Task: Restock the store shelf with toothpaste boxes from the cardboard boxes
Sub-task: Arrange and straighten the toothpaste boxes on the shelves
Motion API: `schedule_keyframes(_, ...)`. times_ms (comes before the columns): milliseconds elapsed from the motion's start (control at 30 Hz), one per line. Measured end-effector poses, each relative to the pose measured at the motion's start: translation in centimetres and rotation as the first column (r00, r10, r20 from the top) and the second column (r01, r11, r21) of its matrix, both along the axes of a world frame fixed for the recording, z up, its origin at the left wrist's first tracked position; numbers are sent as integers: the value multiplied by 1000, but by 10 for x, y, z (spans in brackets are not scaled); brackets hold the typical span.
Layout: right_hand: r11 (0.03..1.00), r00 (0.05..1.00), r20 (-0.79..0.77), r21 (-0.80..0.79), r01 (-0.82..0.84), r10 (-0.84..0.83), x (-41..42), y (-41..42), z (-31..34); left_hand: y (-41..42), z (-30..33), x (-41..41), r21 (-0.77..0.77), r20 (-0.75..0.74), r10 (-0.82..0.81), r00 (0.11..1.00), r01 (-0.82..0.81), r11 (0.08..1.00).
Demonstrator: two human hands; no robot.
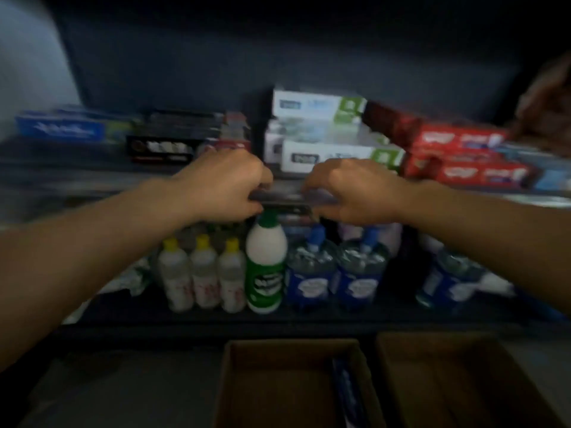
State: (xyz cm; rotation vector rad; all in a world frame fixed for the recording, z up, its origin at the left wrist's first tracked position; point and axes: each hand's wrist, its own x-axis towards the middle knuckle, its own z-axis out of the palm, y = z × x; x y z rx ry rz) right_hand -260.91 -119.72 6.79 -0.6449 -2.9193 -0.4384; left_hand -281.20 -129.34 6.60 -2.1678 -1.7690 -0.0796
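Note:
Both hands grip a dark toothpaste box [290, 199] held level in front of the upper shelf [92, 177]. My left hand [222, 183] curls round its left end and my right hand [352, 189] round its right end. On the shelf behind lie white-and-green toothpaste boxes [327, 131], red toothpaste boxes [460, 152], black boxes [167, 140] and a blue box [61, 126]. Two open cardboard boxes [247, 384] [463, 381] stand below; the left one shows a blue box [346, 393] along its right wall. The picture is blurred.
The lower shelf holds small yellow-capped bottles [200, 273], a green-and-white bottle [265, 267] and blue-labelled bottles [336, 273]. Another person's hand [547, 100] is at the right edge above the red boxes.

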Motion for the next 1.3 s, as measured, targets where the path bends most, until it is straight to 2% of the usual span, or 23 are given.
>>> schedule_keyframes(167,983,989,88,-133,126,-115,93,-1,-85,27,-97,93,-189,63,-217,974,226,956)
schedule_keyframes(333,939,966,176,-255,229,-188,143,-2,-161,38,-202,152,-378,142,-397,907,421,825)
schedule_keyframes(400,924,961,208,-300,238,-180,151,-1,-189,44,-244,161,-453,135,-424,896,436,777)
schedule_keyframes(533,903,948,280,-353,246,-149,159,2,-242,60,-313,168,-661,94,-416,904,370,653)
schedule_keyframes(700,893,942,308,-376,248,-132,167,17,-276,80,-361,172,-602,75,-577,813,499,624)
schedule_keyframes(800,892,942,299,-370,259,-149,169,25,-283,93,-400,165,-428,247,-566,787,612,665)
schedule_keyframes(900,884,941,292,-377,277,-170,168,31,-288,98,-414,171,-445,283,-609,741,664,601)
schedule_keyframes(967,879,940,294,-385,282,-173,168,33,-291,101,-412,179,-481,297,-588,753,650,589)
schedule_keyframes(1100,875,939,297,-391,285,-174,167,35,-294,106,-420,184,-564,216,-532,819,549,617)
schedule_keyframes(1300,862,932,317,-407,301,-175,165,34,-299,105,-433,187,-582,116,-558,822,511,633)
